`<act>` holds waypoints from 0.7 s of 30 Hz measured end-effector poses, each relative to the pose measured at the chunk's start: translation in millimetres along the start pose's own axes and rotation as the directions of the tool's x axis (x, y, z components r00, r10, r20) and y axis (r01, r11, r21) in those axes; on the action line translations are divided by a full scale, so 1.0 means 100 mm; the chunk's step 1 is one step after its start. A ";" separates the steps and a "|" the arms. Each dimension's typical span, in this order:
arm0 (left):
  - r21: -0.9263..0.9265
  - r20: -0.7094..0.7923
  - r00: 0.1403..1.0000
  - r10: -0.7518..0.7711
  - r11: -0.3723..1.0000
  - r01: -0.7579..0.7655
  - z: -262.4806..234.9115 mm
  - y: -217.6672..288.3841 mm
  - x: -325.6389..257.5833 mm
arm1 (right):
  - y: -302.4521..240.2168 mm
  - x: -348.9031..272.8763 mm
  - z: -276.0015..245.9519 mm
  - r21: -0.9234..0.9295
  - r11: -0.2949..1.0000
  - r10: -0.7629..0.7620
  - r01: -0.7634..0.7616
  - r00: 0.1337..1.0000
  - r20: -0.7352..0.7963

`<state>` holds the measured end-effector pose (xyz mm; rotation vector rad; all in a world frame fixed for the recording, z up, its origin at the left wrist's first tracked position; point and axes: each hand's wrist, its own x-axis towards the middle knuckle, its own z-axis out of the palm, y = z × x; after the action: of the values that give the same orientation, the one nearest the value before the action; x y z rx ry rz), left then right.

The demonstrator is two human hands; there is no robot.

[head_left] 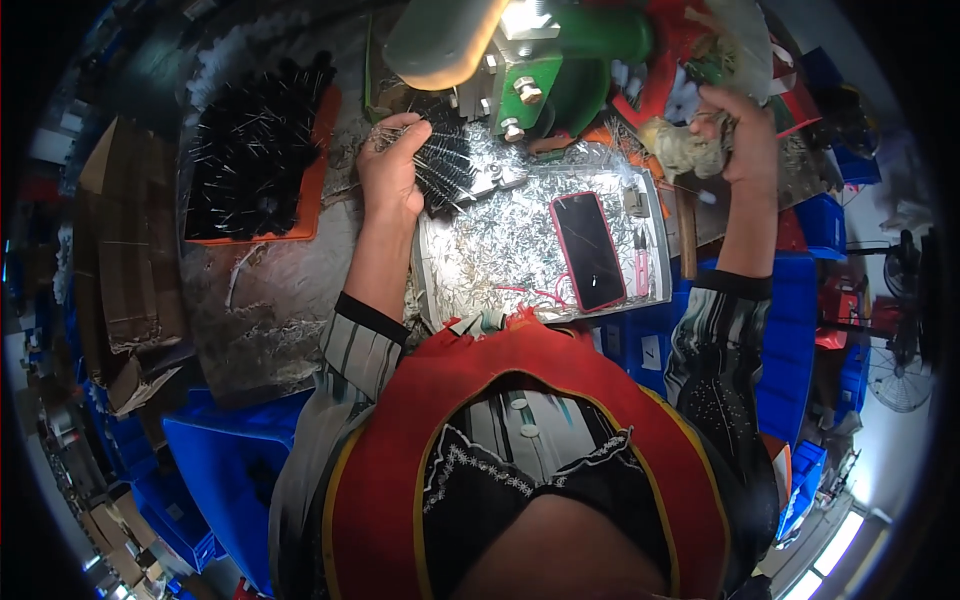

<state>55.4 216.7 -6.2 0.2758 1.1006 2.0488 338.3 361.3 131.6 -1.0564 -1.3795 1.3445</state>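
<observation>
My left hand (392, 165) is closed on a bunch of small black wire brushes (445, 168). Their bristled ends fan out to the right, over the far-left corner of a shallow tray (480, 260). Farther right, my right hand (738, 135) is beside a red container (660, 75) holding pale pieces and clear plastic. Its fingers are curled against a crumpled, yellowish-white thing (690, 148), whose kind I cannot make out. Ahead, between my hands, stands a green machine (535, 90) with bolts and a lit lamp (445, 40).
An orange tray (312, 185) full of black wire brushes lies on the table at left. Metal scraps, a phone (588, 250) and a small pink-handled tool (641, 265) are in the shallow tray. A wooden handle (687, 235) lies beside it. Blue bins (235, 460) stand below, cardboard (130, 240) far left.
</observation>
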 end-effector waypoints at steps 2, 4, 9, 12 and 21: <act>0.005 0.005 1.000 -0.003 1.000 0.003 -0.02 0.00 0.03 | -0.05 -0.02 0.05 0.040 0.998 -0.053 0.053 0.998 -0.020; 0.001 -0.020 1.000 0.003 1.000 -0.003 -0.12 0.02 0.00 | 0.07 -0.04 0.20 0.017 0.988 -0.151 0.152 0.986 -0.077; -0.035 0.007 1.000 -0.021 0.999 0.021 -0.03 -0.03 0.02 | 0.91 -0.04 0.15 0.161 0.897 -0.391 0.411 0.909 -0.142; -0.075 -0.088 0.994 0.066 0.994 -0.073 -0.07 -0.09 0.07 | 0.78 0.10 0.01 0.158 0.962 -0.217 0.222 0.975 -0.049; -0.040 -0.172 0.979 0.108 0.992 -0.116 0.12 -0.06 0.05 | -0.28 0.19 0.00 0.003 0.998 0.067 -0.068 0.984 0.163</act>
<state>61.4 229.2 -4.0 0.1429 1.1562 2.2302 334.4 378.8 160.8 -1.0137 -1.4667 1.5136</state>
